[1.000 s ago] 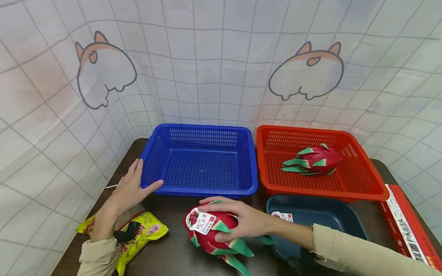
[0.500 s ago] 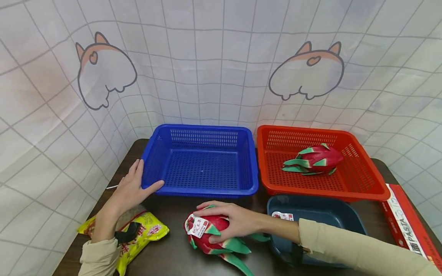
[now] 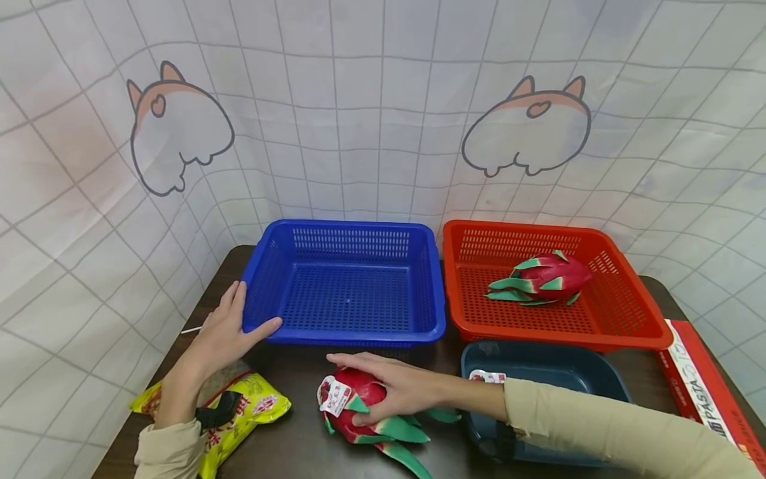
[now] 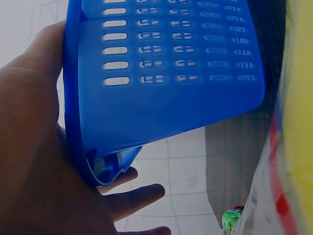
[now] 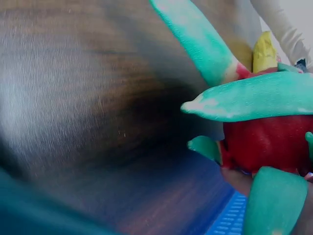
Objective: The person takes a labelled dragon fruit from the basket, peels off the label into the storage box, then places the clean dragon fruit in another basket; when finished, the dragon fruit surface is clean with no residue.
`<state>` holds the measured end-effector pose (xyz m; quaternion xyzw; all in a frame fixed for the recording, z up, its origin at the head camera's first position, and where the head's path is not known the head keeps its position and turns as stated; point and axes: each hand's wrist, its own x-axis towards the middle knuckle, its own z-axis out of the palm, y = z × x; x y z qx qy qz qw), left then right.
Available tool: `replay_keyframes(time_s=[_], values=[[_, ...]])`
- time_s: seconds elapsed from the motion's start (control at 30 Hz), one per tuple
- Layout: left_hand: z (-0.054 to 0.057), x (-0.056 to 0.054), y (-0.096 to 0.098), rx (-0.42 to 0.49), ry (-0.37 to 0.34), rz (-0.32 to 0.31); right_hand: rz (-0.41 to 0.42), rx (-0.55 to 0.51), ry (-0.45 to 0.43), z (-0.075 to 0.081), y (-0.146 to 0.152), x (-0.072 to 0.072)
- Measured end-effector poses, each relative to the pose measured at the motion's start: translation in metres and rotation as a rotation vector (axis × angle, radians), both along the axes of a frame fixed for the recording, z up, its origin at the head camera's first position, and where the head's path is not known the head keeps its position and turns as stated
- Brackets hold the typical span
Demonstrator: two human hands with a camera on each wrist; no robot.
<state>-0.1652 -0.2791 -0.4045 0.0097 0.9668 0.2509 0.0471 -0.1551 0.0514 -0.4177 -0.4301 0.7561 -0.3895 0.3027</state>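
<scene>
Two hands are at work. The right hand (image 3: 407, 387) grasps a red, oval dragon fruit with green, leaf-like scales and a white printed label (image 3: 372, 394), fingers over its top and thumb against its near side. The fruit is at the dark wood-grain table (image 3: 305, 412), in front of the blue basket; whether it touches the tabletop, I cannot tell. The left hand (image 3: 223, 339) is spread wide, fingers extended along the left side of the rectangular blue plastic basket (image 3: 359, 336) and thumb on its front rim.

The blue basket's perforated floor is in full view. Beside it, a rectangular orange-red plastic basket (image 3: 550, 338) contains a second dragon fruit (image 3: 553, 276) lying on its side. In front of that, a dark blue-green tray (image 3: 556, 372) shows a white printed tag (image 3: 487, 377) at its left, partly hidden by the right sleeve (image 3: 598, 419).
</scene>
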Motion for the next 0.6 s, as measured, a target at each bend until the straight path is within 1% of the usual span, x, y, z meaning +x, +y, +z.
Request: replay_keyframes(time_s=[0.13,0.27,0.33,0.4,0.5,0.6], values=[[0.0,0.0,0.001,-0.002,0.007,-0.001,0.013,-0.022,-0.018,-0.002,-0.001,-0.003],[0.0,0.001,0.0,0.003,0.011,-0.004,0.032,0.012,0.004,-0.002,-0.002,-0.004],[0.0,0.001,0.0,0.003,0.011,-0.004,0.045,0.045,0.009,0.0,-0.002,-0.005],[0.0,0.001,0.0,0.004,0.012,-0.004,0.056,0.084,-0.004,0.005,-0.002,-0.007],[0.0,0.001,0.0,0.004,0.01,-0.006,0.066,0.165,-0.005,0.014,-0.001,-0.009],[0.0,0.001,0.0,0.01,0.003,-0.011,0.056,0.279,0.08,0.023,0.002,-0.01]])
